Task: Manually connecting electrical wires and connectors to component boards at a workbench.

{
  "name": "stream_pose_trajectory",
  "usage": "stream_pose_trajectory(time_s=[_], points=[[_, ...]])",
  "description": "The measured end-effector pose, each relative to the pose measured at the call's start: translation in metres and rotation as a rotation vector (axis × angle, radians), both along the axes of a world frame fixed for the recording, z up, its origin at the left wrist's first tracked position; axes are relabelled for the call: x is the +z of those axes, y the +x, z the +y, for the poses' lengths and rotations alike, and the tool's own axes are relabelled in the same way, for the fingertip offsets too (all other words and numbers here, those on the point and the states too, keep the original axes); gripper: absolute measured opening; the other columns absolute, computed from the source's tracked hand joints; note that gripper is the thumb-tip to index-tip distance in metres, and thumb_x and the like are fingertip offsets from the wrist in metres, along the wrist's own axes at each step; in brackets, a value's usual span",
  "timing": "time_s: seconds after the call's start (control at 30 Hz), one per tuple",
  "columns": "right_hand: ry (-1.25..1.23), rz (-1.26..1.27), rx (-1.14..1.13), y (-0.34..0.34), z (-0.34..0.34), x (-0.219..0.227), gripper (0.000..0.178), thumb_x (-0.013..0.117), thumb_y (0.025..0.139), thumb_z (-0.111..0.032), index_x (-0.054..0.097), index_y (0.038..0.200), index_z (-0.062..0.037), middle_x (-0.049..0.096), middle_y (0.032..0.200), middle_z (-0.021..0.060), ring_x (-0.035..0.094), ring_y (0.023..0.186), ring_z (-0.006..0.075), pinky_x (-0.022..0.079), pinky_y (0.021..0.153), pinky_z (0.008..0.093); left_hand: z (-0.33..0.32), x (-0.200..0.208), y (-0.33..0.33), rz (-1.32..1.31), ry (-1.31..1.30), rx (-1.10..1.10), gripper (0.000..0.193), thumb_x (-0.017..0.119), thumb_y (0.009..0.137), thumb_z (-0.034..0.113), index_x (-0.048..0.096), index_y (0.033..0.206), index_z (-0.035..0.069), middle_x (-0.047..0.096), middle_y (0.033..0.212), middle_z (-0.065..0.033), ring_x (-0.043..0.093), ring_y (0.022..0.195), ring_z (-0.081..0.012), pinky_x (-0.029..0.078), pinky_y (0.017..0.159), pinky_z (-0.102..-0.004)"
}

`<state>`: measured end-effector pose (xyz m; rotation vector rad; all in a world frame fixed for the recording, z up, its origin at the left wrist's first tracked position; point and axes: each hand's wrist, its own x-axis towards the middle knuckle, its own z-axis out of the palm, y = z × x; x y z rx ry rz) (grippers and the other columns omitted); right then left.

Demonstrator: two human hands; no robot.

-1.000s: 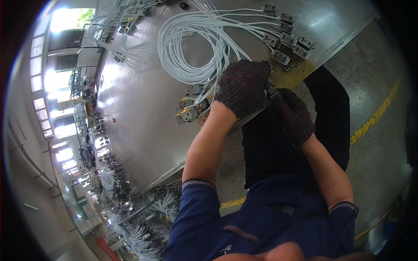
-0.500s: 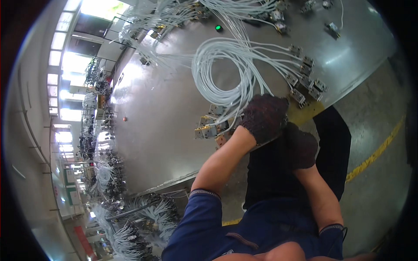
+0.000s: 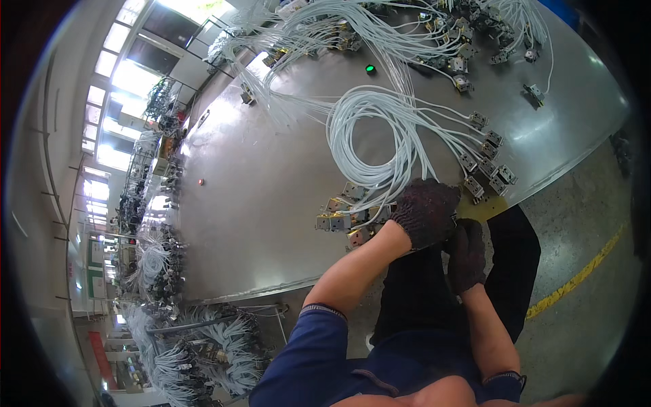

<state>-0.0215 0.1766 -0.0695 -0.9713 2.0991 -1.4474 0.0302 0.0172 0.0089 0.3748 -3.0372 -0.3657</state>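
A round coil of white cables (image 3: 346, 146) lies on the metal table, with cable ends running to metal connectors (image 3: 488, 163) on its right and more connectors (image 3: 336, 220) at its lower left. My left hand (image 3: 428, 211), in a dark knitted glove, is closed at the table's near edge, just below the coil. One or two white strands run down to this glove and vanish under it. My right hand (image 3: 468, 254), gloved alike, is close beside it below the edge, fingers bent and together. Whatever either hand grips is hidden by the gloves.
More white cables (image 3: 380, 34) with connectors heap along the table's (image 3: 251, 224) far side, beside a small green light (image 3: 370, 69). A single connector (image 3: 534, 93) lies at the far right. Racks hung with cable bundles (image 3: 203, 346) stand at lower left. A yellow line (image 3: 576, 275) marks the floor.
The whole view has shifted, so the table and coil appear lower and farther right. My right hand's fingers now point up beside the left glove; before, its back showed rounded. The coil lies as before.
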Motion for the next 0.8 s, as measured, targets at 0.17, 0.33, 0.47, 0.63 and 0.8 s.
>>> stream_pose_trajectory(time_s=[0.17, 0.33, 0.47, 0.63, 0.8], points=[[-0.062, 0.322, 0.07, 0.0, 0.002, -0.008, 0.026, 0.063, 0.095, -0.017, 0.059, 0.118, -0.0048, 0.058, 0.115, 0.0209, 0.062, 0.104, 0.0373, 0.053, 0.084, 0.0414, -0.002, -0.007, 0.0, -0.024, -0.016, -0.003, 0.033, 0.072, 0.075, 0.026, 0.067, 0.102, 0.006, 0.071, 0.094, -0.0153, 0.069, 0.095, -0.0356, 0.051, 0.084, -0.0476], [-0.221, -0.333, -0.031, 0.005, -0.004, 0.003, 0.03, 0.07, 0.09, -0.013, 0.061, 0.116, -0.002, 0.061, 0.113, 0.02, 0.064, 0.1, 0.0343, 0.055, 0.086, 0.0391, -0.003, -0.01, 0.001, -0.025, -0.032, -0.008, 0.033, 0.07, 0.076, 0.023, 0.067, 0.105, 0.006, 0.071, 0.096, -0.0154, 0.068, 0.096, -0.0358, 0.051, 0.085, -0.0477], [-0.212, -0.733, -0.242, 0.003, -0.008, 0.01, 0.028, 0.072, 0.085, -0.003, 0.064, 0.112, -0.0024, 0.063, 0.111, 0.0185, 0.065, 0.099, 0.0355, 0.054, 0.085, 0.0402, -0.001, -0.003, 0.001, -0.057, -0.001, -0.002, 0.035, 0.072, 0.076, 0.024, 0.067, 0.105, 0.006, 0.071, 0.096, -0.0153, 0.068, 0.097, -0.0354, 0.05, 0.086, -0.0479], [-0.087, 0.432, -0.127, 0.004, -0.01, 0.013, 0.025, 0.068, 0.091, -0.006, 0.061, 0.115, -0.0011, 0.065, 0.102, 0.0167, 0.068, 0.094, 0.03, 0.053, 0.081, 0.0395, 0.001, 0.003, 0.0, -0.061, 0.023, 0.021, 0.036, 0.074, 0.075, 0.025, 0.067, 0.105, 0.007, 0.071, 0.097, -0.015, 0.068, 0.098, -0.0352, 0.05, 0.087, -0.0479], [-0.028, 0.01, -0.242, 0.006, -0.014, 0.016, 0.023, 0.066, 0.094, -0.012, 0.061, 0.113, -0.0008, 0.065, 0.094, 0.0169, 0.068, 0.091, 0.0321, 0.052, 0.079, 0.0384, 0.0, 0.002, 0.0, -0.092, -0.016, 0.009, 0.032, 0.07, 0.077, 0.021, 0.067, 0.105, 0.006, 0.072, 0.098, -0.0152, 0.068, 0.098, -0.0351, 0.051, 0.087, -0.0473]])
